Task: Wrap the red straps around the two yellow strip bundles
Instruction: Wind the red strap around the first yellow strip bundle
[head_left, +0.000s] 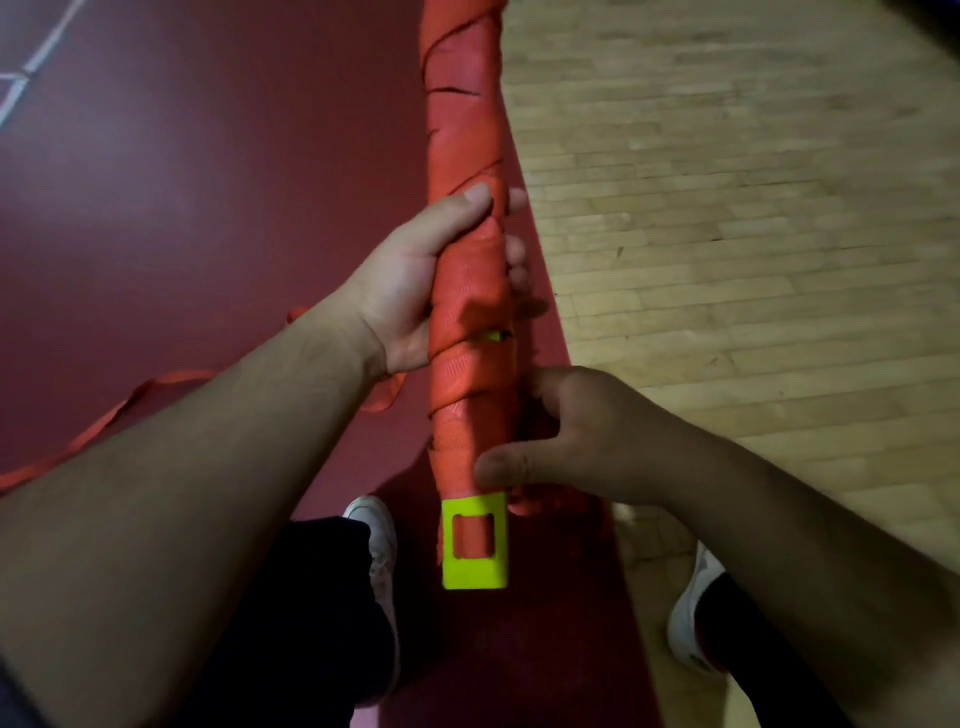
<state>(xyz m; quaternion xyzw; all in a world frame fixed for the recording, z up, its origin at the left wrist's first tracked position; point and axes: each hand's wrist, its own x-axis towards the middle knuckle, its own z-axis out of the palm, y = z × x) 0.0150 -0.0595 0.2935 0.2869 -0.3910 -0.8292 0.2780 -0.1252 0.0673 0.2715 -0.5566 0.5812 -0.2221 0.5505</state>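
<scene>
A long yellow strip bundle (474, 566) runs from the top of the view down toward me, almost fully covered in spiral turns of red strap (467, 156). Only its near end with a rectangular slot shows bare yellow, plus a small yellow gap at mid-length. My left hand (415, 280) grips the wrapped bundle from the left, thumb on top, fingertips showing on the right side. My right hand (576, 441) holds the bundle's near part from the right, thumb across the lowest turn, and pinches a bit of red strap underneath.
A loose tail of red strap (119, 410) trails left across the dark red floor (182, 208). Light wood flooring (753, 208) fills the right side. My white shoes (379, 535) and dark trouser legs stand below the bundle.
</scene>
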